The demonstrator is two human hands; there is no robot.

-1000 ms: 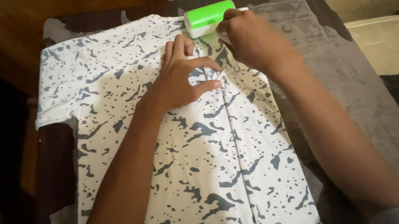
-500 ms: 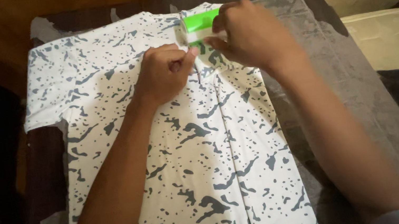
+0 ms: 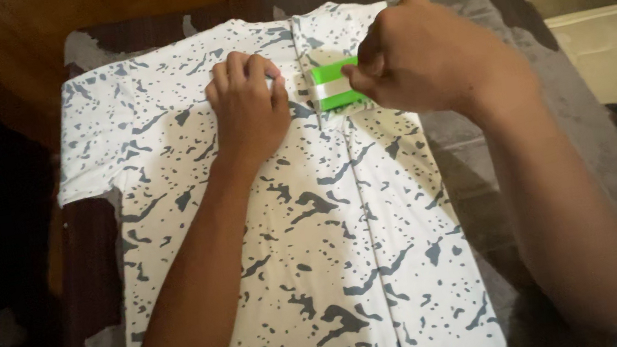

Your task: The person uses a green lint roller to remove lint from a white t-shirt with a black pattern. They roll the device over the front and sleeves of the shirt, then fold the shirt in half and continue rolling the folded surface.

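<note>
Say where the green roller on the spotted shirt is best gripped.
Probably by the right-hand end of the green roller, coming from the right: there the right hand already pinches it, the left hand presses the shirt on its other side.
</note>
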